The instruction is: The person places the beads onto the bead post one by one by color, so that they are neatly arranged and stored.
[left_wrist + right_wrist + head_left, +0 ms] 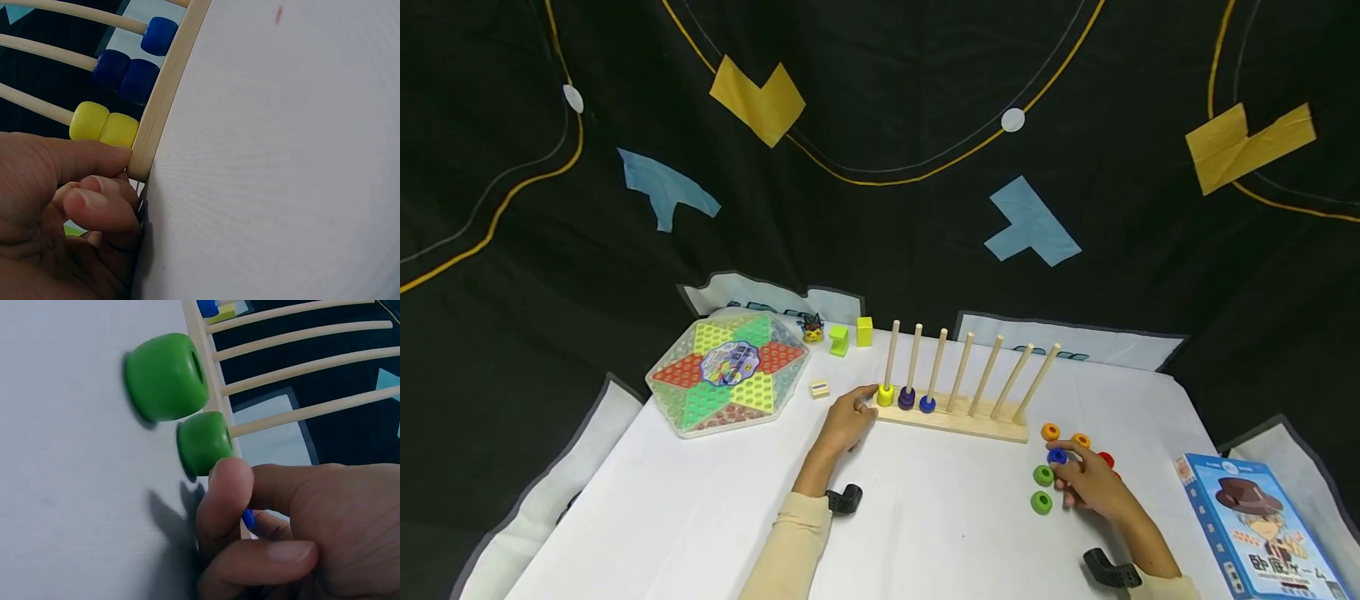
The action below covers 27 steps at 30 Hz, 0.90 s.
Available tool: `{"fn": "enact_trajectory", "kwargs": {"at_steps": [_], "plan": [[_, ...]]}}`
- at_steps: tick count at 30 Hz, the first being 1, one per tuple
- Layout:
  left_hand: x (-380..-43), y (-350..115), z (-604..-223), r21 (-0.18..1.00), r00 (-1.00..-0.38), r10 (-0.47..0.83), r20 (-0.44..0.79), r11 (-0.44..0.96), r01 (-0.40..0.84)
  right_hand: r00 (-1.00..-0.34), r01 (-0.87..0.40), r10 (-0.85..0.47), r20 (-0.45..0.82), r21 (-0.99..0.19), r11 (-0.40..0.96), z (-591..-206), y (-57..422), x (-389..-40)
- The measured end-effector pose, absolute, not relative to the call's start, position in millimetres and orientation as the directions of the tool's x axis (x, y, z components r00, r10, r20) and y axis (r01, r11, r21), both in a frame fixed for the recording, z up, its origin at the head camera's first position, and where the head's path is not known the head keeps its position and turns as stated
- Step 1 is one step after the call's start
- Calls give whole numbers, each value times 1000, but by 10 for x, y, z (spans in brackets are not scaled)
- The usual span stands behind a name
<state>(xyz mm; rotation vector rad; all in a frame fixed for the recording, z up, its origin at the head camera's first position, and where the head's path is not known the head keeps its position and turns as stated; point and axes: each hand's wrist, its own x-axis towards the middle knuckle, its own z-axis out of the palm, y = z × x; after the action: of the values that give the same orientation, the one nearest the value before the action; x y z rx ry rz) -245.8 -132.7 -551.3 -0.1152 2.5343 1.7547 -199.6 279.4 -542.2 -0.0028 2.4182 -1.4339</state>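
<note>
A wooden peg stand (958,422) with several upright pegs stands at mid-table. Its left peg carries yellow beads (886,396), the second dark purple-blue beads (907,398), the third a blue bead (927,405). My left hand (847,421) grips the stand's left end; the left wrist view shows the thumb against the base (142,159) beside the yellow beads. Right of the stand, my right hand (1093,482) pinches a loose blue bead (1057,456) between thumb and forefinger. In the right wrist view the fingers mostly hide this bead (249,519). Two green beads (1042,475) lie beside it.
Orange beads (1050,432) and red beads (1106,460) lie around the right hand. A Chinese checkers box (670,400) lies at the left, near small yellow-green blocks (839,340), a figurine (812,327) and a small wooden piece (819,389). A blue game box (1262,533) lies at the right.
</note>
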Motion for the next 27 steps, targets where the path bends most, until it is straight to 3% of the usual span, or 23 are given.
{"fn": "enact_trajectory", "kwargs": {"at_steps": [4,9,14,19,27], "plan": [[-2460,-1321,-5523,936,-995,-20,-98,338,-99,-953,162,-131,-275,-822,546,-5273,2790,-2050],[-2453,-1328,-5560,935,-994,-19,-104,338,-105,-970,94,-123,-208,-794,601,-4772,2747,-2128],[-2473,-1355,-5525,934,-995,-21,-100,342,-102,-991,-55,-132,-35,-777,627,-4049,2581,-2194],[-2474,-1367,-5481,929,-995,-29,-96,355,-100,-970,-221,-214,116,-784,580,-3504,2196,-2269],[-2449,-1336,-5523,926,-994,-30,-101,364,-105,-898,-310,-434,70,-800,513,-3442,1390,-2589]]}}
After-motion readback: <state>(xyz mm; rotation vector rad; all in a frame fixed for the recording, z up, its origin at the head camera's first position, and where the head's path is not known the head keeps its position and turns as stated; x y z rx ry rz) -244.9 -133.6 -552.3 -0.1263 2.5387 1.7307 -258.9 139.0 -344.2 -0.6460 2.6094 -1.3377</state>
